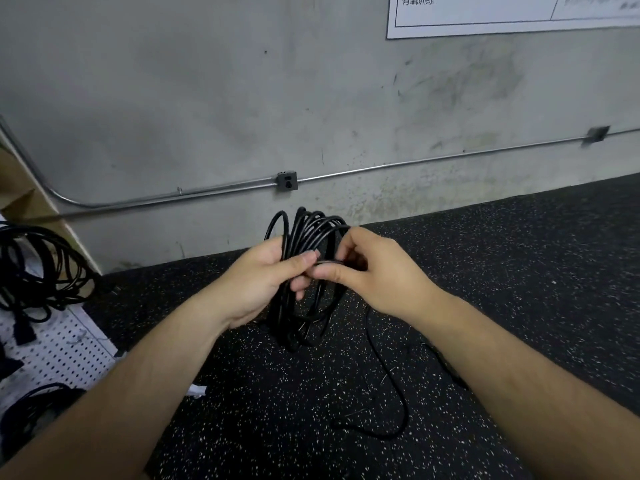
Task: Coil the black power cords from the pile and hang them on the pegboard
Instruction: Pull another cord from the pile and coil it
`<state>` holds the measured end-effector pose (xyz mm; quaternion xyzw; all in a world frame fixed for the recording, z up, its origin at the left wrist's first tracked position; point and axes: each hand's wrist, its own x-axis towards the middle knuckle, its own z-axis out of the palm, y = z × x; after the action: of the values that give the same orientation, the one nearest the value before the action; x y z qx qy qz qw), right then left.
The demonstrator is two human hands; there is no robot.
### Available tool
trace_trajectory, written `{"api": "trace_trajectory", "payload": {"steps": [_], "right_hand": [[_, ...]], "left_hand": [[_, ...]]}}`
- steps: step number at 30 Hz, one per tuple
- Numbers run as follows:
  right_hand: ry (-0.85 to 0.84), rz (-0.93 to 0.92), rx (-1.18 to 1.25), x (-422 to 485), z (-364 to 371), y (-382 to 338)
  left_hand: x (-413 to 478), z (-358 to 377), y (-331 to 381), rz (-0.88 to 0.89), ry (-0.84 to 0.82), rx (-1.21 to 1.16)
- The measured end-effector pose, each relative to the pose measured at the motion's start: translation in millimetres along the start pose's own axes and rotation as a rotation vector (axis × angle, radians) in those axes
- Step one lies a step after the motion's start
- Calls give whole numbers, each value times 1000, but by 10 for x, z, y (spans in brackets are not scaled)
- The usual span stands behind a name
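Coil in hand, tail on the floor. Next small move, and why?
Probably draw in the loose tail with the right hand and lay another wrap across the coil. The left hand grips the coil, the right pinches a strand crossing its middle, and the tail loops over the floor, so it looks unready for the pegboard.

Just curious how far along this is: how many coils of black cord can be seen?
3. The held coil at centre; a hanging coil on the pegboard far left; a lower coil below it, partly cut off. More may be out of view.
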<state>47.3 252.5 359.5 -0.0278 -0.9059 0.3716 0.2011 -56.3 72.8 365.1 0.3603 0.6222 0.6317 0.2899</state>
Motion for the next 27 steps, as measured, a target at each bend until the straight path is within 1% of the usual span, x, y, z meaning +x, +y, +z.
{"api": "trace_trajectory", "payload": {"steps": [3,5,6,7,9,12,13,14,15,16,18,20,23,25,27], "right_hand": [[-137,97,108,-93,-51,234],[-245,175,120,-184,-33,411],[-253,193,144,-206,-13,487],[-229,211,202,-212,5,555],[-148,266,398,-168,-3,591],[-76,360,806,-25,-78,461],[-58,395,887,15,-119,399],[-30,419,916,43,-154,345],[4,420,893,58,-179,302],[41,398,821,61,-187,270],[132,297,598,40,-158,204],[255,208,405,43,-89,123],[386,159,325,76,26,2],[406,139,298,84,94,-33],[393,110,253,96,139,-27]], "left_hand": [[32,-90,52,18,78,-160],[37,-158,90,38,137,-262],[33,-189,93,41,147,-284],[27,-210,90,38,143,-283],[18,-231,63,8,116,-220],[5,-230,23,-48,77,-164],[4,-223,19,-64,67,-180],[4,-212,26,-75,59,-195],[9,-198,30,-80,57,-203],[12,-179,31,-83,60,-203],[18,-126,15,-92,63,-185],[14,-60,-17,-105,32,-140],[-1,69,-61,-103,-2,-72],[-6,154,-76,-97,-4,-67],[0,204,-75,-103,13,-141]]}}
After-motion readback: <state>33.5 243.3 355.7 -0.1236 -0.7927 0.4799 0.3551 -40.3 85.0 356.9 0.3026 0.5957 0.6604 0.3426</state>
